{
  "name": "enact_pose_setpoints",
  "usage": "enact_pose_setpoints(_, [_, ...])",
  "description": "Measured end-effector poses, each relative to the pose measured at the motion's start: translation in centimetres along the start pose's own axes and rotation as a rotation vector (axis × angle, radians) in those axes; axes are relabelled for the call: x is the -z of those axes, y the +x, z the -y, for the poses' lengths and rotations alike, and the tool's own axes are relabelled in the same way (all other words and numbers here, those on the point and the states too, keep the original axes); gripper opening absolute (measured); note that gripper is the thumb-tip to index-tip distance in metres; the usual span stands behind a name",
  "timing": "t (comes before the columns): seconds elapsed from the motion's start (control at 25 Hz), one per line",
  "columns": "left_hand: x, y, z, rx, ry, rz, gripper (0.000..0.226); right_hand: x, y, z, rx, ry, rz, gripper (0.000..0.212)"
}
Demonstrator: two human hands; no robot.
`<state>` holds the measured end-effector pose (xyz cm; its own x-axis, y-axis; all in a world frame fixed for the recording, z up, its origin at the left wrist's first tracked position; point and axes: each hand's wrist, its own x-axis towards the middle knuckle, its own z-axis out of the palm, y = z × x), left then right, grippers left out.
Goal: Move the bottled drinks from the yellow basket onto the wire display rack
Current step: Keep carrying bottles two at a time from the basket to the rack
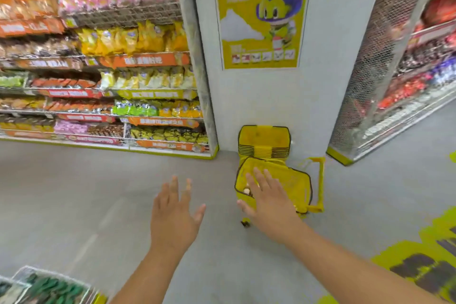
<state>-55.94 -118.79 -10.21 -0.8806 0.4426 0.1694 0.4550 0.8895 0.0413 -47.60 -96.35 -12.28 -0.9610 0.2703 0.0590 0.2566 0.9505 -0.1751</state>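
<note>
Reaching out with fingers spread and holding nothing, the right hand hovers over the yellow basket by the pillar; the left hand, also spread, hangs over bare floor.

We see a yellow basket that looks like glossy plastic under our right hand; matt grey floor, wire-mesh metal rack.

The yellow basket stands on the grey floor, right of centre, tilted, near a white pillar, its yellow handle raised at its right side. Behind it stands a stack of like baskets. Its contents are mostly hidden and blurred; bottles cannot be made out.
</note>
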Motion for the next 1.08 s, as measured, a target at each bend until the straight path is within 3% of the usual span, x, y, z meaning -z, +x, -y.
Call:
enact_pose_setpoints(0.12, [-2.8, 4.6, -6.6, -0.056, -0.044, 0.019, 0.072, -0.1, 1.5, -6.8, 0.001, 0.04, -0.084, 0.076])
enact_pose_setpoints(0.28, [-6.7, 9.3, -11.9, -0.101, -0.046, 0.139, 0.089, -2.9, 5.0, -12.8, -0.117, 0.067, 0.046, 0.079])
enact_pose_setpoints(0.36, [-9.2, 12.4, -13.4, -0.132, -0.069, 0.169, 0.084, -5.2, 7.7, -14.9, -0.139, 0.05, 0.099, 0.087])
enact_pose_setpoints(0.44, [-11.7, 15.8, -14.2, -0.169, -0.088, 0.19, 0.077, -7.3, 10.8, -16.3, -0.156, 0.068, 0.132, 0.095])
enact_pose_setpoints(0.84, [-30.3, 34.6, -14.2, -0.316, -0.132, 0.502, 0.081, -19.2, 29.4, -20.9, -0.292, 0.15, 0.34, 0.081])
enact_pose_setpoints(1.08, [-43.8, 42.4, -14.6, -0.295, -0.191, 0.646, 0.077, -30.8, 35.6, -25.2, -0.424, 0.259, 0.49, 0.082])
